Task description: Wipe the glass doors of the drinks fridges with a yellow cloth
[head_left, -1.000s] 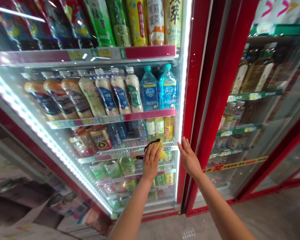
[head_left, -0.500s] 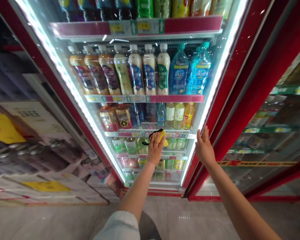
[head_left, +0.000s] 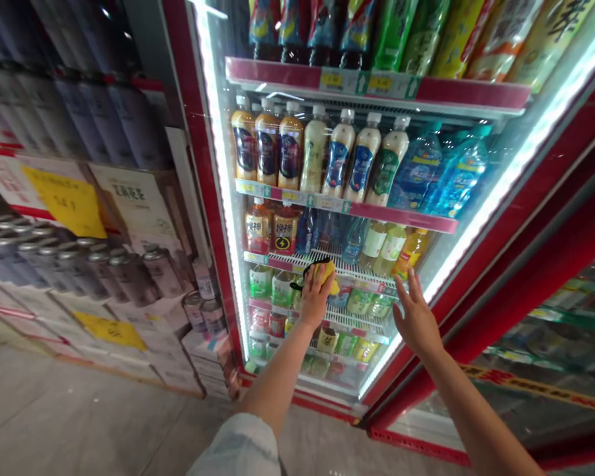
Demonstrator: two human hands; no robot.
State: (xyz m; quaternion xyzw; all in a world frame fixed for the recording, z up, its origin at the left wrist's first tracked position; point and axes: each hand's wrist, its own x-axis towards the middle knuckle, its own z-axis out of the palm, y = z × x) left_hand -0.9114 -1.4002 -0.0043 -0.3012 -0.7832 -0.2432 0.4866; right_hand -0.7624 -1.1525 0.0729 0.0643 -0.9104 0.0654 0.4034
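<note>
My left hand (head_left: 314, 297) presses a yellow cloth (head_left: 329, 276) with a black edge or strap against the glass door of a lit drinks cooler. Its fingers lie over the cloth. To the right, my right hand (head_left: 417, 317) is raised with its fingers apart and nothing in it, near the cooler's bright right edge; whether it touches the glass I cannot tell. Behind the glass, bottles stand on shelves, among them a blue bottle (head_left: 460, 173) and a brown bottle with a lightning mark (head_left: 284, 229).
Stacked cartons and cans (head_left: 161, 270) with yellow price signs (head_left: 67, 200) stand left of the cooler. A red-framed cooler with a thick red post (head_left: 480, 344) is on the right. Grey floor tiles (head_left: 109, 423) lie below.
The view has turned to the left and tilted, showing more of the cans and cartons. My left hand stays on the cloth at the glass; my right hand is still raised with spread fingers.
</note>
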